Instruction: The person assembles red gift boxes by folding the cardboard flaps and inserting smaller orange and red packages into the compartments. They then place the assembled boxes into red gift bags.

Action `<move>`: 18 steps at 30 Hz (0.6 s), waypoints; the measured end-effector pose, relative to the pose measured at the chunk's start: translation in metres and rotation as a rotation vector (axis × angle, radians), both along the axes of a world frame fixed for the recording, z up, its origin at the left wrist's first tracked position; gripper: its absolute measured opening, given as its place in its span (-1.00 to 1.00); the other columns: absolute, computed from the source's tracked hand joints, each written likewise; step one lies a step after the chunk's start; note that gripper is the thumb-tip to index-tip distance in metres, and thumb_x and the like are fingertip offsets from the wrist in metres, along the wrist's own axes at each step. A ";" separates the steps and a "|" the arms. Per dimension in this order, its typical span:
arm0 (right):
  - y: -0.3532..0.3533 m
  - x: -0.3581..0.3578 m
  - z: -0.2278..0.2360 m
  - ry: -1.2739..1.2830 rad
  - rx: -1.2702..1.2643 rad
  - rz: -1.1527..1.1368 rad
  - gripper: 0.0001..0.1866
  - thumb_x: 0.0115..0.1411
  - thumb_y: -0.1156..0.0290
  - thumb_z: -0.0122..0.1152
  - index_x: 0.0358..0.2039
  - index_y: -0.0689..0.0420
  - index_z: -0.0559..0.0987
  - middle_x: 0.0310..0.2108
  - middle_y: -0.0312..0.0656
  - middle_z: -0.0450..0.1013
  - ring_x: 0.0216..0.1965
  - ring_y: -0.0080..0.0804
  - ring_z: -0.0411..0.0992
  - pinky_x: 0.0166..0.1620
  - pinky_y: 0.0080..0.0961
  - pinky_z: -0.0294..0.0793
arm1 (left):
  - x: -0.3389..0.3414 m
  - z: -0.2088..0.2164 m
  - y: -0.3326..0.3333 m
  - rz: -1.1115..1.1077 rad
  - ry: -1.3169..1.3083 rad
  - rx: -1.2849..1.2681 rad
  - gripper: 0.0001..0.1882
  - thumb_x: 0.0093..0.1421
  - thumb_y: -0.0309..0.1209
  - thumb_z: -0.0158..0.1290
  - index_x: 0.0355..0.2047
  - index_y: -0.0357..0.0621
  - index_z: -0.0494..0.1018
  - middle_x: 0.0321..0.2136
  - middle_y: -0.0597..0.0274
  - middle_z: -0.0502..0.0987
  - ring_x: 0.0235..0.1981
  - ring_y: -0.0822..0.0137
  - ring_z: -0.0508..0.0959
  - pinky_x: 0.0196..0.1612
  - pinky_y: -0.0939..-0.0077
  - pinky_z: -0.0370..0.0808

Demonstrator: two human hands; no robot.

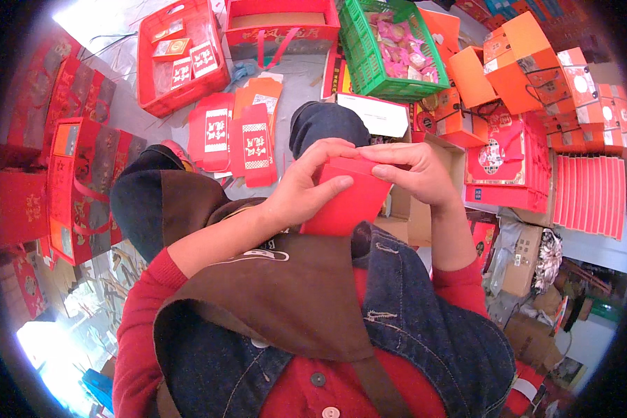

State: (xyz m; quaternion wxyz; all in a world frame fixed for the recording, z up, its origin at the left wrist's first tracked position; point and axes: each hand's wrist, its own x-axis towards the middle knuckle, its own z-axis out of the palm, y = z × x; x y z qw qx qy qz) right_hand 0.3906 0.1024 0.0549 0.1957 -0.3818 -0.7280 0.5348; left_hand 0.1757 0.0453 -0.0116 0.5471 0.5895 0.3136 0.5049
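A small red cardboard box (346, 203) is held close in front of my chest, above my lap. My left hand (312, 180) grips it from the left, thumb lying on the near face and fingers bent over the far top edge. From the right, my right hand (416, 169) presses the same top edge, its thumb on the box's right corner. The fingertips of both hands meet along that edge. Flat red box blanks with white patterned panels (255, 150) lie on the floor just beyond my left hand.
Beyond them stand a red crate (182, 97) with flat cards, a red gift box (283, 45) and a green crate (369, 76) of pink packets. Orange boxes (505, 66) and red boxes (505, 167) pile up on the right. Red gift boxes (83, 182) line the left.
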 end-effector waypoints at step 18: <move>-0.043 -0.022 -0.034 0.439 -0.159 -0.480 -0.63 0.06 0.59 0.19 -0.07 0.27 0.47 -0.03 -0.14 0.40 0.03 -0.41 0.32 0.08 -0.49 0.30 | 0.006 -0.003 -0.005 0.156 0.036 -0.050 -0.65 0.14 -0.52 0.05 -0.07 -0.22 0.26 -0.07 0.11 0.32 0.03 0.27 0.32 0.11 0.43 0.22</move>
